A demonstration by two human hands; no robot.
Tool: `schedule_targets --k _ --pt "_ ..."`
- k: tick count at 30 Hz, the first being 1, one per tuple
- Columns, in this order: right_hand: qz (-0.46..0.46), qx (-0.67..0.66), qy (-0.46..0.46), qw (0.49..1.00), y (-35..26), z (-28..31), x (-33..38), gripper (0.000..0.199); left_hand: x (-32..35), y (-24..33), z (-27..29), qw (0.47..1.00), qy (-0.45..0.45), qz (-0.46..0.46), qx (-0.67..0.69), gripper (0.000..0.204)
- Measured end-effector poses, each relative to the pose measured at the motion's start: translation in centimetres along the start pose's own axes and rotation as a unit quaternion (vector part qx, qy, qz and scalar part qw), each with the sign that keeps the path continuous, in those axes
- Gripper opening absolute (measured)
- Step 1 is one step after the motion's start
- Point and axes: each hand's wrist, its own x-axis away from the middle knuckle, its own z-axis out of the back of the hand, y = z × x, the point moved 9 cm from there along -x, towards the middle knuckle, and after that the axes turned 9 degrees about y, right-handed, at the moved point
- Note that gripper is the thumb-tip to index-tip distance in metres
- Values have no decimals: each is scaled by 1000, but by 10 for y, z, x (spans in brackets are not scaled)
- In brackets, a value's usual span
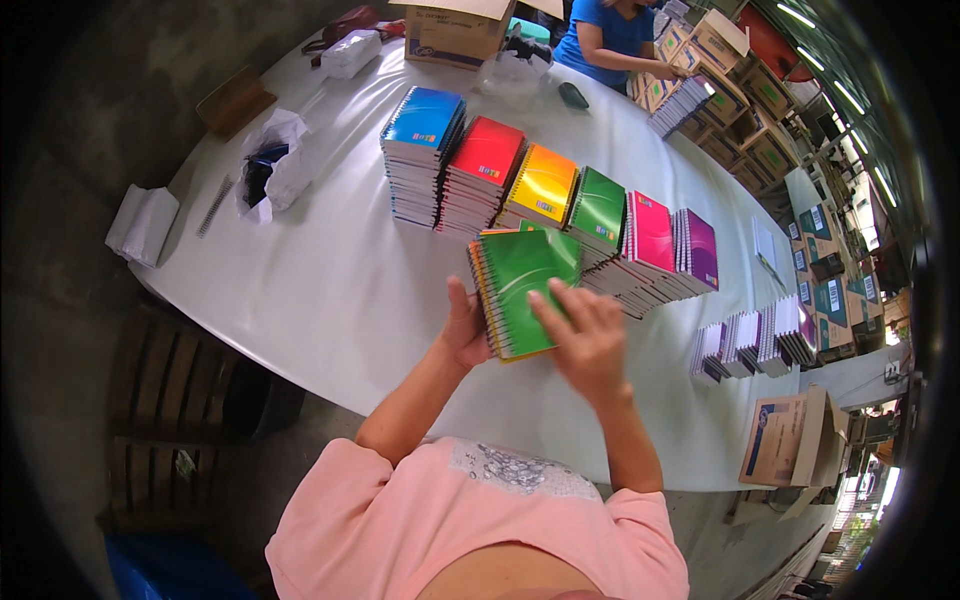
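Two hands grip a small stack of green-topped spiral notebooks (520, 290) above the white table (330, 290): the left hand (466, 330) clasps its spiral edge, the right hand (585, 335) presses its cover, long axis pointing away toward the coloured notebook piles (545, 195).

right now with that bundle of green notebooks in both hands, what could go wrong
1. The green notebook bundle is gripped only at its near end by the left hand and right hand; loose copies might fan out or slip.
2. The pink stack just behind already leans; a nudge could topple it.
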Motion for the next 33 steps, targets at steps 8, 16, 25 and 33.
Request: schedule_targets --k 8,16,25,33 --pt "-143 -8 -199 969 99 -14 20 86 9 -20 33 996 82 18 5 62" --pt "-171 117 -230 951 214 -47 75 94 -14 -34 27 997 47 53 4 59" --pt "-367 7 -135 920 284 -7 106 69 -18 -36 29 996 90 26 0 62" --pt "-364 -103 -52 924 305 13 99 38 -26 -50 24 997 59 58 12 58"
